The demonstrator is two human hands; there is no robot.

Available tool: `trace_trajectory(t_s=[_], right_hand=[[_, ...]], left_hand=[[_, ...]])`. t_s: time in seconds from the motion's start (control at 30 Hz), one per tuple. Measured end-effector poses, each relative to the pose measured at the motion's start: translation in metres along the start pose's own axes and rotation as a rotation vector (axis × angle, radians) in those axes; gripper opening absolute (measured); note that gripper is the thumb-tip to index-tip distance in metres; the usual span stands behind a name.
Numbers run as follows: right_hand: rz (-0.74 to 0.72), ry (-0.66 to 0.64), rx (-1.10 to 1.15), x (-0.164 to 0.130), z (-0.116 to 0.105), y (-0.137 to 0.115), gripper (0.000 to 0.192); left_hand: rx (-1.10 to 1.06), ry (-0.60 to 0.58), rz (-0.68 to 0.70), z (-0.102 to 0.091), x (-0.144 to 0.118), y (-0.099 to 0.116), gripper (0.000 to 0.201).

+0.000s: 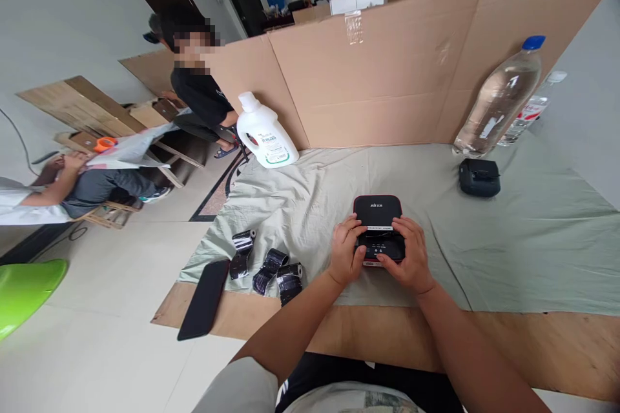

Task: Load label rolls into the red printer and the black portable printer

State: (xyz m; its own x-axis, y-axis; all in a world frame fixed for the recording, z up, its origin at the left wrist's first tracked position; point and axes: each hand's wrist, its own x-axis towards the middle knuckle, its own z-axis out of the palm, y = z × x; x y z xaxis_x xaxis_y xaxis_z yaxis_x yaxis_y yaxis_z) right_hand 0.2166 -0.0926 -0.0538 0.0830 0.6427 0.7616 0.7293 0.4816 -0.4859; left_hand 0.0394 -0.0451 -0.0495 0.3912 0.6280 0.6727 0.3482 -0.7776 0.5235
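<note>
One flat, smooth black slab (203, 300) with round corners lies over the edge of a soft, wrinkly, pale green cloth (513, 251), far left of the left fingers. Closer to those fingers are three small rolls (289, 279) of shiny black strip with loose, curly ends. Past the rolls stands a smooth white plastic jug (268, 135) with a loop handle; its print is too small to read. The left hand (345, 251) is half curled, thumb spread from fingers, and has hold of the left side of a black box (375, 213). The box sits on the cloth, between both hands. It has round corners, a thin red edge, white letters too blurry to read for sure, and a white strip (379, 228) by the fingertips. The right hand (411, 257), also half curled, thumb apart, has hold of its right side. Farther right of those fingers is a small, chunky dark case (479, 178). Behind it are a big clear bottle (501, 106), blue on top, and a smaller bottle (530, 110) with a red and white label.
</note>
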Motion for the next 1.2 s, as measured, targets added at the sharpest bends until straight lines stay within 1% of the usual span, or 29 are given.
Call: trace_trajectory(t_s=[0.07,0.17,0.23,0.3,0.43,0.5,0.53,0.57,0.63,0.67,0.7,0.77,0.83,0.9,0.97,1.03,1.1,1.2], right_hand=[[-0.009,-0.02,-0.025,0.0,0.001,0.002,0.059],[-0.003,-0.013,-0.09,0.0,0.002,0.002,0.045],[-0.003,-0.003,-0.123,0.0,0.002,0.001,0.035],[-0.012,0.01,-0.132,0.001,0.003,0.0,0.029],[-0.013,0.013,-0.094,0.003,0.004,0.0,0.027],[0.037,-0.023,-0.065,0.0,0.001,-0.001,0.029],[0.087,-0.053,-0.047,-0.003,-0.001,-0.001,0.033],[0.157,-0.085,-0.027,-0.009,-0.004,-0.002,0.041],[0.343,-0.145,0.027,-0.024,-0.009,-0.005,0.062],[0.442,-0.167,0.068,-0.033,-0.011,-0.007,0.07],[0.527,-0.195,0.124,-0.041,-0.013,-0.01,0.072],[0.622,-0.247,0.246,-0.05,-0.012,-0.017,0.077],[0.657,-0.285,0.329,-0.047,-0.006,-0.025,0.082],[0.648,-0.32,0.368,-0.028,0.008,-0.03,0.084],[0.592,-0.362,0.405,0.001,0.031,-0.03,0.086],[0.513,-0.388,0.451,0.035,0.063,-0.027,0.086],[0.454,-0.406,0.48,0.068,0.101,-0.021,0.079],[0.43,-0.409,0.525,0.106,0.162,-0.014,0.078]], left_hand=[[-0.013,0.069,0.018,0.006,-0.002,-0.002,0.04],[-0.023,0.142,0.031,0.013,-0.003,-0.005,0.039],[-0.017,0.163,0.042,0.015,-0.003,-0.006,0.038],[-0.023,0.175,0.051,0.015,-0.003,-0.007,0.037],[-0.093,0.168,-0.002,0.016,-0.005,-0.004,0.038],[-0.15,0.148,-0.098,0.016,-0.008,-0.002,0.039],[-0.183,0.142,-0.184,0.016,-0.01,-0.002,0.041],[-0.225,0.134,-0.298,0.015,-0.013,-0.001,0.045],[-0.365,0.086,-0.565,0.013,-0.018,0.001,0.06],[-0.467,0.042,-0.679,0.012,-0.02,0.002,0.067],[-0.578,-0.01,-0.761,0.01,-0.022,0.004,0.071],[-0.778,-0.084,-0.85,0.006,-0.023,0.007,0.073],[-0.924,-0.075,-0.894,0.0,-0.02,0.007,0.074],[-1.017,0.005,-0.913,-0.01,-0.009,-0.002,0.073],[-1.057,0.105,-0.892,-0.022,0.007,-0.024,0.069],[-1.053,0.187,-0.867,-0.037,0.026,-0.056,0.063],[-1.046,0.237,-0.854,-0.053,0.046,-0.094,0.058],[-1.013,0.32,-0.841,-0.077,0.069,-0.151,0.052]])
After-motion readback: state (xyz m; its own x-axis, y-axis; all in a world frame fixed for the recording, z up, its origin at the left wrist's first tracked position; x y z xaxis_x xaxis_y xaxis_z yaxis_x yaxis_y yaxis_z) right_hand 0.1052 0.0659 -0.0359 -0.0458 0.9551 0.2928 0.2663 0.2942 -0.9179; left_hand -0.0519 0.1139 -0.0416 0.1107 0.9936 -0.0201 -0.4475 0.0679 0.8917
